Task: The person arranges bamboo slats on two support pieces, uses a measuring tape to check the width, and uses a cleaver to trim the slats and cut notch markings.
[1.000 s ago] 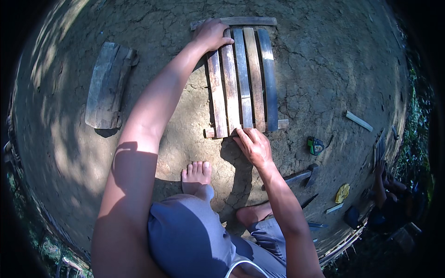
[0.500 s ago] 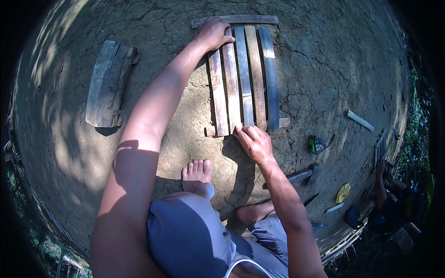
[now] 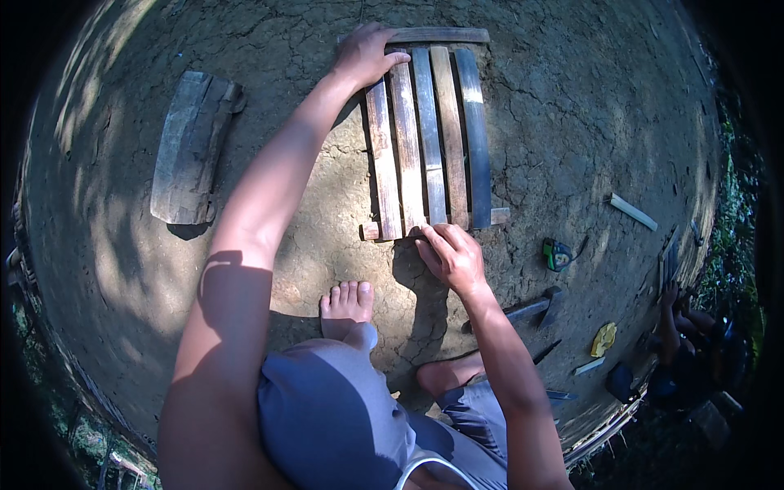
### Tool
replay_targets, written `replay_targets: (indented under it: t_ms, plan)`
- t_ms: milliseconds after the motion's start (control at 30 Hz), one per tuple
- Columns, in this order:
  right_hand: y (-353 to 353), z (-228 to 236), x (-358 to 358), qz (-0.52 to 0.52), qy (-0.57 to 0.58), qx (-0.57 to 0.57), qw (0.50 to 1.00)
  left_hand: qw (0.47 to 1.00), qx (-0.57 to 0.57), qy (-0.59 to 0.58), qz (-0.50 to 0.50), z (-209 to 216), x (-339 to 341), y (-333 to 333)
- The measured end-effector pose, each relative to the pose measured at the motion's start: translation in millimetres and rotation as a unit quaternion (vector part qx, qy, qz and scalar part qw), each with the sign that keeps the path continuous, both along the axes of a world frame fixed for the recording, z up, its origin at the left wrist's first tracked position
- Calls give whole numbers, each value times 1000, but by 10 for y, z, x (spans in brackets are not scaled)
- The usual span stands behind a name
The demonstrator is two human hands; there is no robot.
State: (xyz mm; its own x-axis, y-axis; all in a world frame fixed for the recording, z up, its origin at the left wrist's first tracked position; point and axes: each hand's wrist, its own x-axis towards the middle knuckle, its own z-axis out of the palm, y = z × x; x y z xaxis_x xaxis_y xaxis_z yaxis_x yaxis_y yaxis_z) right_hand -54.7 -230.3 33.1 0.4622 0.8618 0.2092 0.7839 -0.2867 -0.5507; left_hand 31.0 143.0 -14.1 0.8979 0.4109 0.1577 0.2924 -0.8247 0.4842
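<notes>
Several long wooden slats (image 3: 434, 131), some pale brown and some dark grey, lie side by side with narrow gaps, running away from me. Their near ends rest over a short crosspiece (image 3: 501, 216); another crosspiece (image 3: 445, 34) lies beyond their far ends. My left hand (image 3: 365, 55) is curled over the left end of the far crosspiece, its thumb stretched to the top of the second slat from the left. At that slat's near end, my right hand (image 3: 454, 255) has its fingers and thumb closed at the tip. The left slat's far end is partly covered by my left hand.
A thick split log piece (image 3: 192, 151) lies to the left on cracked earth. On the right are a green-black tape measure (image 3: 558, 255), a hammer-like tool (image 3: 543, 309), a pale strip (image 3: 634, 212) and a yellow crumpled thing (image 3: 603, 340). Another person (image 3: 682, 335) is at far right.
My left hand has shifted slightly left and up along the far crosspiece, baring more of the slat tops. My right hand stays at the near end, moved very slightly right.
</notes>
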Motion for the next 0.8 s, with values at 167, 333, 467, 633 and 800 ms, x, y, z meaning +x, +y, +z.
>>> replay_targets:
  t_ms: [167,333,467,633,800]
  plan:
    - [-187,172,-315,-223,363,97,899,979,-151,-56,-127,561,-816,-423]
    - [-4,510,-442,-320,707,182,604,877,-430,23,-212,817,-1720,-1455]
    - [115,594,-540,-334,766,218,503,824,-549,20,-140,734,-1996,-1811]
    - [212,657,-614,-359,763,229,486,767,-635,-61,-66,764,-1996,-1990]
    - [200,607,-701,-376,765,274,445,770,-631,-57,-78,810,-1946,-2026]
